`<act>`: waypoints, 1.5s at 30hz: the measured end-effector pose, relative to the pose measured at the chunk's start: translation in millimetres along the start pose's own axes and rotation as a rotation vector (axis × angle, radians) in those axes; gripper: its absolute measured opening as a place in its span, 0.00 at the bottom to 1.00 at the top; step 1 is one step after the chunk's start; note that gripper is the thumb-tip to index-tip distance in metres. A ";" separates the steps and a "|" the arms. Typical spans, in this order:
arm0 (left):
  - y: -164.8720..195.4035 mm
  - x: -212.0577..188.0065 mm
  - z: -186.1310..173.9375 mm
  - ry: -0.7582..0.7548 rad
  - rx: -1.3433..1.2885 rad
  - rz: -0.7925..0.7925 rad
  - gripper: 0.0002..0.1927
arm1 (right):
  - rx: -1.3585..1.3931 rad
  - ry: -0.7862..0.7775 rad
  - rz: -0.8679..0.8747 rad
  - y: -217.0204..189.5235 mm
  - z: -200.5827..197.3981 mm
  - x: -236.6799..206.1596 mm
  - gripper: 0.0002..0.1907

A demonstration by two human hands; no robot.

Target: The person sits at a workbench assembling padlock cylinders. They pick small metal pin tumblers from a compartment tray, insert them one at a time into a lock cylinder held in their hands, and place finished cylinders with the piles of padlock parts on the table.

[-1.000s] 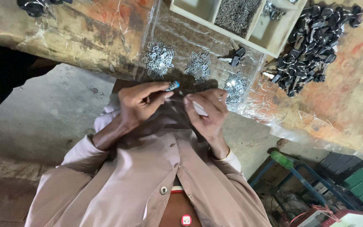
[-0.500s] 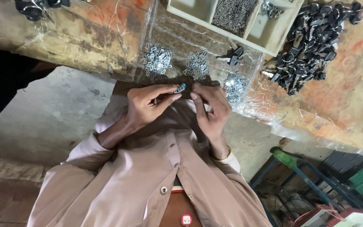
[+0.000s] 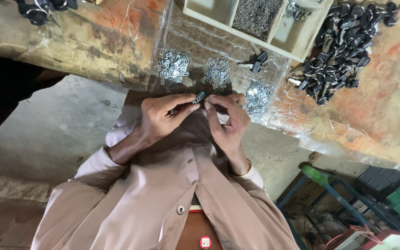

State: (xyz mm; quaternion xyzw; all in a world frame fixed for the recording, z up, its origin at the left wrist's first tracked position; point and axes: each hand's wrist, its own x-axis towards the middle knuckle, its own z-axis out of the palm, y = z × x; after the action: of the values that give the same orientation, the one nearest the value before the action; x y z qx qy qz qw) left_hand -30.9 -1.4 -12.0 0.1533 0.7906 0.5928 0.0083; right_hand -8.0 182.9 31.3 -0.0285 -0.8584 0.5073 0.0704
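Black key fob (image 3: 199, 97) pinched between left hand (image 3: 163, 118), right hand (image 3: 230, 120).

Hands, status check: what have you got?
Left hand and right hand together, fingers pinching a small dark part. Metal clip piles just beyond. Nothing blocking.

Worn workbench (image 3: 93, 41) covered by clear plastic sheet (image 3: 297, 115). At twelve o'clock, cream divided tray (image 3: 297, 39) holding small grey metal pins (image 3: 255, 14). At two o'clock, heap of black keys with rings (image 3: 339, 41). Near centre, three piles of silvery metal clips (image 3: 172, 67). Blue metal frame (image 3: 348, 203) at five o'clock.
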 end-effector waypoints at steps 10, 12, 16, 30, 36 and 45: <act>-3.6 -4.1 -0.5 -0.023 0.078 0.074 0.14 | -0.049 -0.036 -0.087 -0.7 3.6 0.9 0.13; -4.3 -5.0 -0.5 -0.051 0.099 0.085 0.14 | -0.144 -0.033 -0.132 -1.4 3.0 -0.8 0.14; -3.3 -6.4 0.4 -0.047 0.123 0.143 0.15 | -0.193 -0.034 -0.176 -2.4 -1.4 -5.3 0.16; -3.7 11.6 -10.7 -0.132 -0.011 0.357 0.15 | -0.171 -0.306 -0.073 0.6 -30.5 20.6 0.17; 3.8 22.3 -12.4 -0.219 -0.128 0.370 0.18 | -0.115 -0.268 -0.043 4.5 -49.0 39.6 0.13; 12.7 23.7 -9.3 -0.061 -0.053 0.207 0.16 | -0.207 0.106 -0.204 41.7 -80.2 64.8 0.13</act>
State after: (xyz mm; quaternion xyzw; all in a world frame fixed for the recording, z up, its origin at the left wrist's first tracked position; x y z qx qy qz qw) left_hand -52.4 -1.0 6.6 0.2518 0.7539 0.6063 -0.0247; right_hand -61.0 280.3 38.9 0.0248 -0.8997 0.4040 0.1634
